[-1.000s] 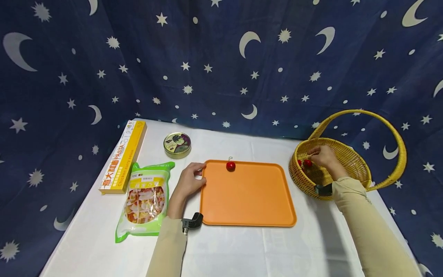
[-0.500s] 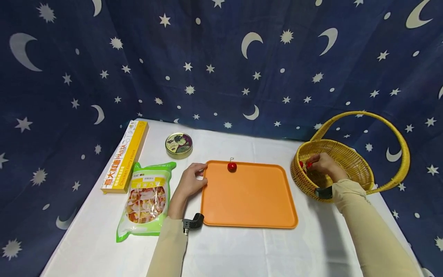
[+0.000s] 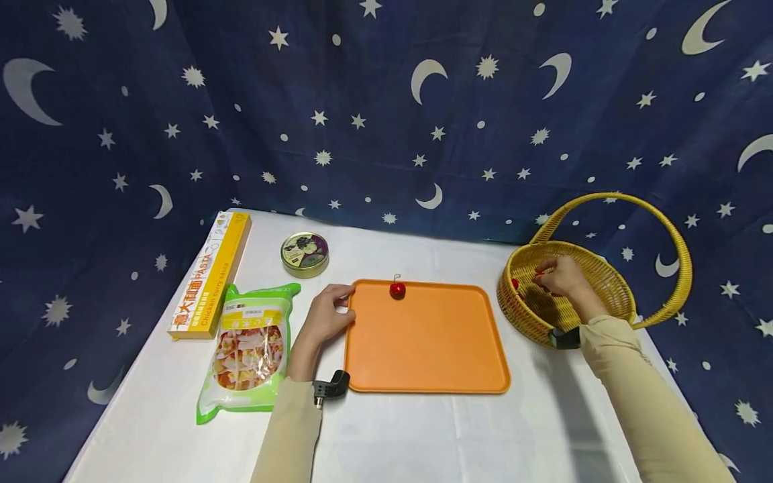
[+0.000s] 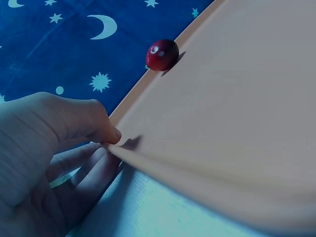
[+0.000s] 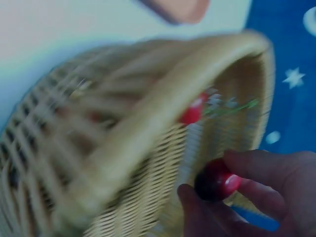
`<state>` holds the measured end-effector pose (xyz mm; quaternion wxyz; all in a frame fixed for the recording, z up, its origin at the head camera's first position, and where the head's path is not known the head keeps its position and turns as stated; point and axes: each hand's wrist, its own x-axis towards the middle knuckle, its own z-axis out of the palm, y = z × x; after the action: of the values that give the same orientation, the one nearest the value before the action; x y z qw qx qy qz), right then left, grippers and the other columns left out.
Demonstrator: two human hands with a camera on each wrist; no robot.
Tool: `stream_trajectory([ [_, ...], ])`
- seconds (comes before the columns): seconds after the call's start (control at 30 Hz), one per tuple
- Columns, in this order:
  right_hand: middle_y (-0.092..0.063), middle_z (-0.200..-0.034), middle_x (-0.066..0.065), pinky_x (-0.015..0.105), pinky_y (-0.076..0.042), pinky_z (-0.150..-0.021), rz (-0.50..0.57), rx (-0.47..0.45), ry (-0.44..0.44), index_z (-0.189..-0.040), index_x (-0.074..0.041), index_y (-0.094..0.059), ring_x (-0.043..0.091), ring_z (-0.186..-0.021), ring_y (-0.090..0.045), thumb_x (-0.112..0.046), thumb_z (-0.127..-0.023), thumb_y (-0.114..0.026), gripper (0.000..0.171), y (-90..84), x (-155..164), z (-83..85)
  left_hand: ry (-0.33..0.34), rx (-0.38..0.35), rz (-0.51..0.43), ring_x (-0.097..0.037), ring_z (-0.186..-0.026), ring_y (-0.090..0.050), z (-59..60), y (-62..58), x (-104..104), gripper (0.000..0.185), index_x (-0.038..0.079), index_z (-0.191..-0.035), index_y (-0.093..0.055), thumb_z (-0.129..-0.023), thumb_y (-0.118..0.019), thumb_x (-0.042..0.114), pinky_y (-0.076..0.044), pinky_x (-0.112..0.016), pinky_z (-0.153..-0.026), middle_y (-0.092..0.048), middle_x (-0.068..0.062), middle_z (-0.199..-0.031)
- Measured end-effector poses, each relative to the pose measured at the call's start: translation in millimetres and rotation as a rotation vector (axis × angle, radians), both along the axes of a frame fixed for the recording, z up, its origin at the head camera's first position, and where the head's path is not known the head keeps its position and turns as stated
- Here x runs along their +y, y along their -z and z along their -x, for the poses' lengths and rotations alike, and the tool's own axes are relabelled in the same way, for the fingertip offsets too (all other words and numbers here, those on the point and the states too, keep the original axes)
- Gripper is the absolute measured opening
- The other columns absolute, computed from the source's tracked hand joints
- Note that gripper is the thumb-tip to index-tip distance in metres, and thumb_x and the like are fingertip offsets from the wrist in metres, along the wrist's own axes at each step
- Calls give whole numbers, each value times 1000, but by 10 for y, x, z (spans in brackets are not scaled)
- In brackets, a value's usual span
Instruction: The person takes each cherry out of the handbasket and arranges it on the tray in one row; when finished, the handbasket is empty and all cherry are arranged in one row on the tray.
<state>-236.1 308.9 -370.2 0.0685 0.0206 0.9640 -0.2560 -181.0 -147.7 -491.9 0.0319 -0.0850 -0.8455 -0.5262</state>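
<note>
My left hand [image 3: 327,314] pinches the left edge of the orange tray [image 3: 429,342] near its far corner, thumb and fingers on either side of the rim in the left wrist view. One red cherry [image 3: 397,290] with a stem lies on the tray by its far edge. On the right, my right hand [image 3: 564,276] reaches inside the yellow wicker basket [image 3: 604,295]. Between its thumb and fingers it holds a dark red cherry [image 5: 217,180], plain in the right wrist view. Another cherry [image 5: 193,109] lies in the basket beside the wall.
Left of the tray lies a green food bag [image 3: 249,352], and beyond it a yellow pasta box [image 3: 211,275]. A round tin [image 3: 304,255] stands behind them. The basket's tall handle [image 3: 682,268] arches up on the right. A star-patterned cloth [image 3: 362,100] hangs behind the table.
My right fingers have closed on a cherry in the basket and lifted it slightly. The left hand stays at the tray's edge; the whole view shifts a little.
</note>
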Motion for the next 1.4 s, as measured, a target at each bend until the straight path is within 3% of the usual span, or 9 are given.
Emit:
stream_trajectory([
  [0.23, -70, -95, 24, 29, -57, -62, 197, 74, 31, -119, 14, -62, 8, -66, -64, -8, -89, -68, 38, -222, -436, -92, 3, 2, 11, -28, -96, -63, 13, 9, -17, 49, -6, -124, -64, -75, -68, -4, -51, -41, -88, -61, -19, -121],
  [0.37, -65, -108, 32, 29, -58, -66, 276, 92, -15, -121, 13, -62, 10, -70, -64, -3, -87, -68, 37, -210, -741, -117, 4, 4, -5, -29, -95, -64, 3, 24, -8, 49, -7, -124, -64, -74, -68, -5, -51, -41, -87, -61, -19, -121],
  [0.47, -64, -110, 33, 25, -56, -63, 310, 99, -51, -119, 14, -62, 16, -72, -66, -2, -85, -69, 38, -106, -989, -105, 7, 2, -19, -29, -95, -64, -5, 26, -2, 50, -7, -123, -64, -74, -68, -6, -52, -41, -86, -61, -19, -121],
  [0.7, -71, -99, 25, 22, -49, -64, 265, 144, -108, -107, 12, -68, 34, -89, -66, -8, -80, -76, 34, 237, -1523, -71, 11, 3, -22, -30, -95, -65, -11, 12, -9, 50, -8, -123, -64, -73, -67, -7, -53, -42, -86, -61, -20, -120],
  [0.93, -72, -95, 18, 28, -51, -72, 312, 63, -89, -104, 7, -71, 31, -90, -66, -7, -78, -78, 30, 535, -1853, -57, 7, 2, -29, -29, -94, -65, -8, 26, -1, 51, -7, -123, -65, -72, -67, -7, -53, -41, -86, -61, -19, -120],
  [1.03, -71, -91, 18, 30, -55, -68, 360, 19, -59, -104, 7, -70, 27, -84, -65, -5, -78, -78, 30, 613, -1926, -62, 7, -4, -31, -28, -94, -65, -21, 27, 8, 51, -6, -124, -65, -73, -67, -6, -53, -40, -85, -61, -18, -120],
  [1.17, -69, -89, 17, 32, -58, -59, 427, -20, -22, -104, 9, -69, 19, -70, -63, -3, -78, -78, 30, 681, -1990, -67, -3, -7, -26, -28, -94, -65, -24, 22, 12, 51, -6, -124, -65, -73, -67, -6, -52, -40, -86, -61, -17, -121],
  [1.4, -69, -85, 16, 30, -57, -57, 403, -10, -21, -100, 7, -69, 17, -66, -62, -5, -79, -79, 26, 716, -2057, -88, -6, -1, -6, -28, -95, -64, -16, 8, -1, 51, -6, -124, -65, -73, -67, -5, -52, -41, -87, -61, -18, -121],
])
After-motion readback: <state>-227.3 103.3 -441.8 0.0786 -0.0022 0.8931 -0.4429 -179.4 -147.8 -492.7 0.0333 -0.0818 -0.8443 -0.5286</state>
